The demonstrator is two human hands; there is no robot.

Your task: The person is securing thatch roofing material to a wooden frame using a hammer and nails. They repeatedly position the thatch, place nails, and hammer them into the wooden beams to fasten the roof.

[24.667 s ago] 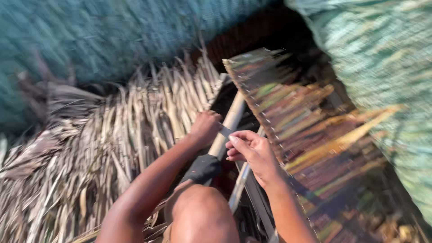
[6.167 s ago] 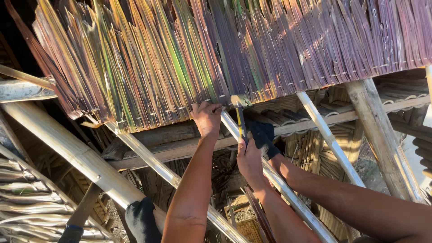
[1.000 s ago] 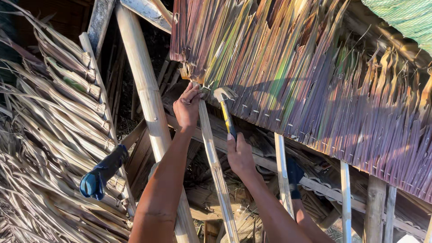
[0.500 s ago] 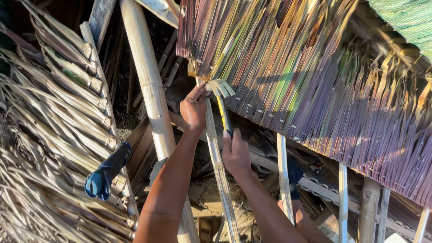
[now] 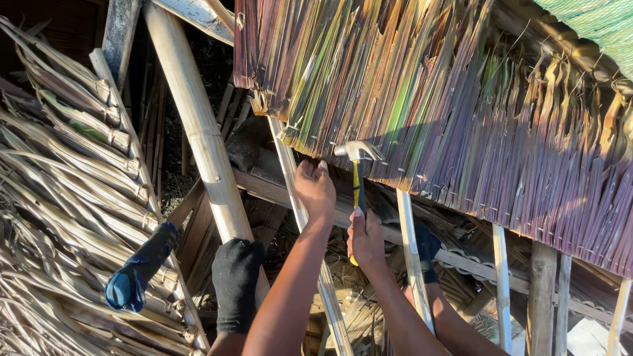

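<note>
My left hand (image 5: 315, 189) reaches up to the lower edge of a palm-leaf thatch panel (image 5: 461, 105). Its fingers are curled on that edge where it crosses a thin bamboo slat (image 5: 330, 296). My right hand (image 5: 366, 240) grips the yellow-and-black handle of a claw hammer (image 5: 357, 153). The steel head is up against the thatch edge, just right of my left fingers. Anything small pinched in the left fingers is hidden.
A thick bamboo pole (image 5: 201, 142) runs up on the left, with my black-socked foot (image 5: 236, 283) against it. A blue-tipped dark object (image 5: 135, 280) lies on the dried thatch (image 5: 59, 198) at left. More slats (image 5: 502, 283) and open roof framing are below. Green netting (image 5: 593, 20) is top right.
The hammer head now sits right of my left fingers instead of directly above them. My left hand has dropped a little along the slat. The view has shifted slightly.
</note>
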